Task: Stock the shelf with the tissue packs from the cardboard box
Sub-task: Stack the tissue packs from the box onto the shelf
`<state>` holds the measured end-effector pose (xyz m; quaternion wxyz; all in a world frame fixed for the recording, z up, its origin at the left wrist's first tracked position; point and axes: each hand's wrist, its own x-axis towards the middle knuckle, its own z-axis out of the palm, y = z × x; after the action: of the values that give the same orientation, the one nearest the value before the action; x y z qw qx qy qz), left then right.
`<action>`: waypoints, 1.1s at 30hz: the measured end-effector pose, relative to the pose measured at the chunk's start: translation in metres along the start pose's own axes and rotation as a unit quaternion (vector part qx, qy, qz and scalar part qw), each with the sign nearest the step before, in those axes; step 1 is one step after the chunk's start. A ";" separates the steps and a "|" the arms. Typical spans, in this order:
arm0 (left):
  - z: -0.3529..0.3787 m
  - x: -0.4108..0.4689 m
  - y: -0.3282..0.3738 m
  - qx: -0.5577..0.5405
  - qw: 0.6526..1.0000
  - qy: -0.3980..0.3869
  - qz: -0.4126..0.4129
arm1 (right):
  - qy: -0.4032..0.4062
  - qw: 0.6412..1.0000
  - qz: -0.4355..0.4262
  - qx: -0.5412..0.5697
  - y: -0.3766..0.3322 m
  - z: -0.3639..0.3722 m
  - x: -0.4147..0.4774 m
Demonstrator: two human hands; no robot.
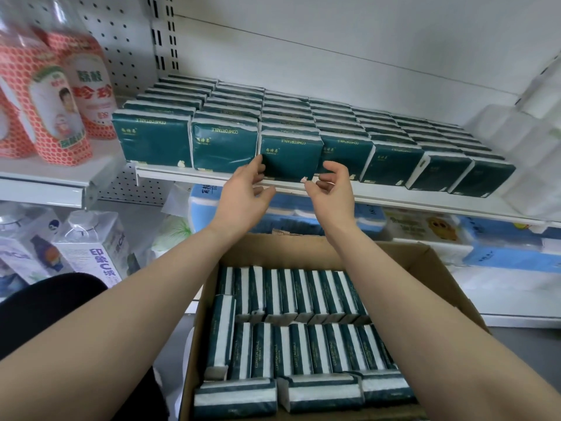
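Note:
Dark green tissue packs (331,129) fill the white shelf (394,199) in several rows, standing face forward. Both my hands are raised at the front pack of the third row (291,154). My left hand (243,192) touches that pack's lower left edge with its thumb and fingertips, fingers relaxed. My right hand (332,189) hovers just off its lower right corner, fingers loosely curled and holding nothing. Below my forearms, the open cardboard box (306,247) holds several more packs (303,347), standing on edge in rows.
Red-patterned bottles (57,117) stand on the shelf section to the left. White tissue rolls (528,132) are stacked at the right end of the shelf. Blue and white tissue bundles (501,247) fill the lower shelf behind the box. Boxed goods (94,247) sit lower left.

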<state>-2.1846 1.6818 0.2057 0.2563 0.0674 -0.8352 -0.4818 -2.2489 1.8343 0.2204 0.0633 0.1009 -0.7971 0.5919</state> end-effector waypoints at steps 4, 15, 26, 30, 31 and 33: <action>-0.009 -0.019 -0.003 0.002 1.000 -0.023 0.012 | -0.008 1.000 0.007 -0.005 0.007 -0.004 -0.024; -0.039 -0.078 -0.043 0.249 0.909 -0.335 0.015 | -0.303 0.927 0.213 -0.062 0.041 0.019 -0.118; -0.044 -0.099 -0.055 0.396 0.777 -0.477 0.111 | -0.387 0.872 0.260 -0.149 0.057 0.042 -0.159; -0.036 -0.098 -0.056 0.391 0.786 -0.468 0.099 | -0.379 0.873 0.251 -0.174 0.064 0.046 -0.163; -0.034 -0.097 -0.057 0.389 0.788 -0.468 0.093 | -0.373 0.873 0.259 -0.180 0.064 0.046 -0.161; -0.031 -0.094 -0.058 0.377 0.795 -0.468 0.083 | -0.366 0.873 0.273 -0.173 0.064 0.042 -0.155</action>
<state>-2.0967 1.6613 0.1353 -0.1723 -0.1445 -0.9712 -0.0782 -2.1123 1.8249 0.1144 -0.3801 0.0760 -0.8490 0.3591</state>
